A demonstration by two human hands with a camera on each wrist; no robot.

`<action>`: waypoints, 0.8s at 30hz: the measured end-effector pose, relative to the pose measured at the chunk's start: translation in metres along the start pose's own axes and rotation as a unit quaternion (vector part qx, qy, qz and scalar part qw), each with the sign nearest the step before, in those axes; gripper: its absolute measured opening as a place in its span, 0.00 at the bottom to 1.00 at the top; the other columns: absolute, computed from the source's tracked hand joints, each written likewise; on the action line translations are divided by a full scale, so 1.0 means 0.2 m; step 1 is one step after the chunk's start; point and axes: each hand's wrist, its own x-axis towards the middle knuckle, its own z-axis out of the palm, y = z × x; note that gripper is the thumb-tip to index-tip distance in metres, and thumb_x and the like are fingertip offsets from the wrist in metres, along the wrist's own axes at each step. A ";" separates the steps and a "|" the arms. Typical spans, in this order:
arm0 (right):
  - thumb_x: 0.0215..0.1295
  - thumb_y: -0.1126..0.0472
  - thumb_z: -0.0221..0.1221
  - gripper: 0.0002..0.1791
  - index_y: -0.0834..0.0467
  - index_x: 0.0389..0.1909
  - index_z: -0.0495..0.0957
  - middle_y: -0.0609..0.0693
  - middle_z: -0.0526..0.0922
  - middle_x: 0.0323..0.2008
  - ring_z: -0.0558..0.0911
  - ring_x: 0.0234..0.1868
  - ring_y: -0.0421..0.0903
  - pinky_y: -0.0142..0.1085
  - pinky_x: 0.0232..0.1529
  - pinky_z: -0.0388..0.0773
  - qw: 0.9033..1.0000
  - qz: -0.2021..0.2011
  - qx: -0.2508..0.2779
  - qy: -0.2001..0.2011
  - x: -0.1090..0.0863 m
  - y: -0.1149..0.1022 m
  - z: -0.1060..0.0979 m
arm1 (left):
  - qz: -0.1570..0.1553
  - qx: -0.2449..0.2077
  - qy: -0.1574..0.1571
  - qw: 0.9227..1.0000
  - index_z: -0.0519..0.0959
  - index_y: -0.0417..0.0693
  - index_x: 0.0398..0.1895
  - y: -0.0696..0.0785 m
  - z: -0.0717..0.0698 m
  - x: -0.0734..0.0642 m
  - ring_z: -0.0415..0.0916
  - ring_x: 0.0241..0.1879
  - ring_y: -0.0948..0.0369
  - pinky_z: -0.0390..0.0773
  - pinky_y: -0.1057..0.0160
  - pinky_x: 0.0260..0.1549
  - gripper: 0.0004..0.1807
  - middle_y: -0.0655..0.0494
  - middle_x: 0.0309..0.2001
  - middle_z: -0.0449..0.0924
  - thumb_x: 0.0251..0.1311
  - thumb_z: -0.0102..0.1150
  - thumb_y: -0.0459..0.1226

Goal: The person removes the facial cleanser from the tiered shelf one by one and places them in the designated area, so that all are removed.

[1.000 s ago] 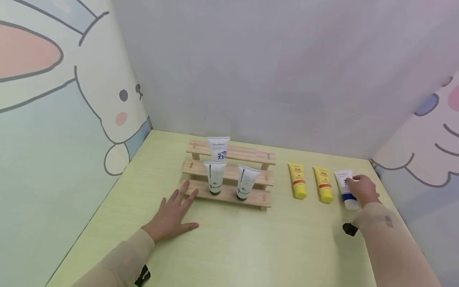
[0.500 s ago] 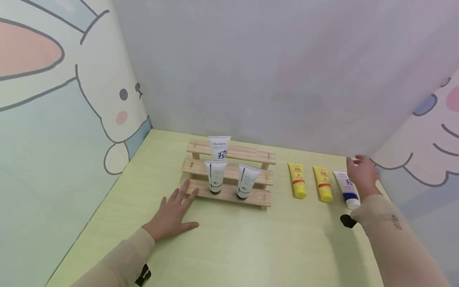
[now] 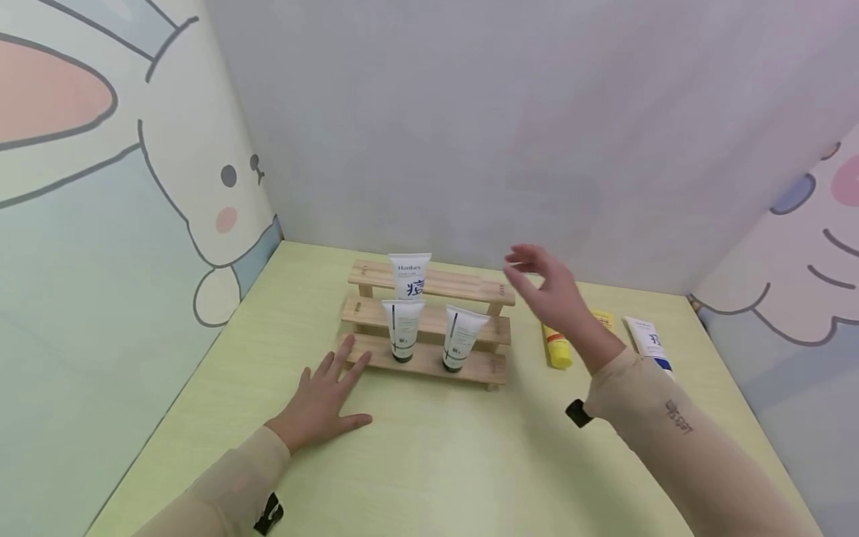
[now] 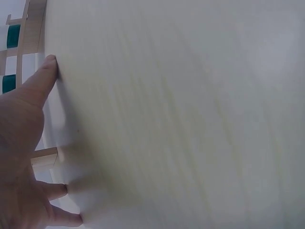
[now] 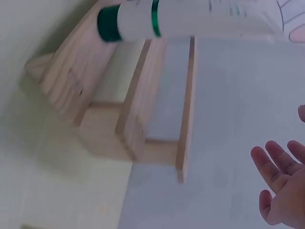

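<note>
A three-step wooden rack [image 3: 463,284] stands toward the back of the table. My left hand [image 3: 317,409] lies spread at its left end, two fingertips on the lowest step. On that step, two white tubes with dark green caps, one at the left [image 3: 404,328] and one leaning at the right [image 3: 463,337], stand cap down. Behind them a white cream tube [image 3: 409,273] with blue lettering rises from higher up. My right hand [image 3: 552,289] hovers by the rack's right end, holding nothing, fingers loosely bent. In the right wrist view its fingers [image 5: 268,168] are apart from the rack [image 5: 131,119].
Right of the rack lie two yellow tubes, one [image 3: 558,352] partly under my right arm, the other [image 3: 602,321] mostly hidden by it. Farther right lies a white-and-blue tube [image 3: 644,337]. Walls with cartoon drawings [image 3: 228,224] enclose the table [image 3: 429,455].
My right hand has lifted off the white-and-blue tube at the far right and swung left to the rack's right end. That tube stays on the table. The left hand has not moved.
</note>
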 end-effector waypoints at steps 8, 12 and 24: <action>0.78 0.51 0.60 0.30 0.55 0.75 0.69 0.54 0.80 0.67 0.81 0.66 0.53 0.57 0.70 0.72 0.995 -0.032 -0.009 -0.094 0.17 -0.31 0.15 | 0.006 0.003 0.006 1.000 0.53 0.53 0.85 0.00 0.00 0.00 0.62 0.73 0.26 0.65 0.16 0.57 0.57 0.38 0.86 0.38 0.59 0.71 0.62; 0.78 0.50 0.60 0.30 0.55 0.75 0.69 0.53 0.79 0.69 0.80 0.67 0.51 0.55 0.71 0.72 0.988 -0.026 -0.026 -0.147 0.26 -0.39 0.21 | 0.005 0.005 0.003 1.000 0.53 0.53 0.85 0.00 0.00 0.00 0.62 0.72 0.26 0.65 0.16 0.57 0.57 0.38 0.86 0.38 0.59 0.70 0.63; 0.78 0.57 0.60 0.19 0.59 0.65 0.79 0.55 0.85 0.57 0.83 0.61 0.52 0.48 0.65 0.78 0.972 0.020 -0.035 -0.232 0.36 -0.42 0.33 | 0.008 0.001 -0.002 1.000 0.54 0.53 0.85 0.00 0.01 0.00 0.62 0.73 0.26 0.65 0.16 0.57 0.57 0.38 0.86 0.38 0.59 0.70 0.63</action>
